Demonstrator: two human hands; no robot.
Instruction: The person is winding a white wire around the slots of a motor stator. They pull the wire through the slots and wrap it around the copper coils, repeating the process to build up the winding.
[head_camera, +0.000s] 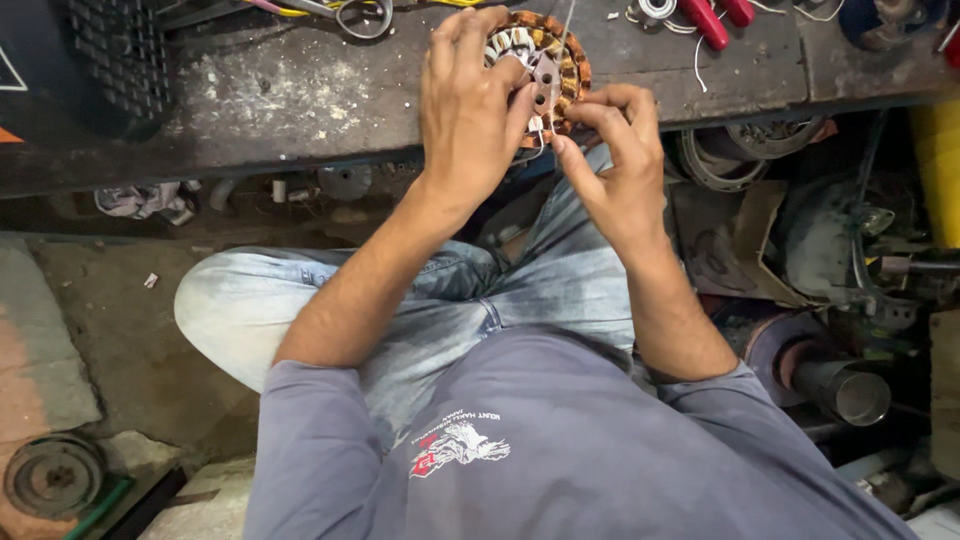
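A round motor stator (568, 62) with copper windings lies at the near edge of a worn workbench (300, 100). My left hand (470, 105) lies over its left side, fingers curled on the windings. My right hand (618, 150) pinches a thin strip or wire at the stator's lower right, fingertips meeting those of the left. A thin white wire rises from the stator toward the top edge. Much of the stator is hidden under my fingers.
Red-handled pliers (715, 18) and scissors (355, 14) lie at the bench's back. A black grid-like part (120, 50) sits at the left. Motor housings, a metal pipe (850, 390) and scrap fill the floor at the right. A round disc (52, 475) lies at the lower left.
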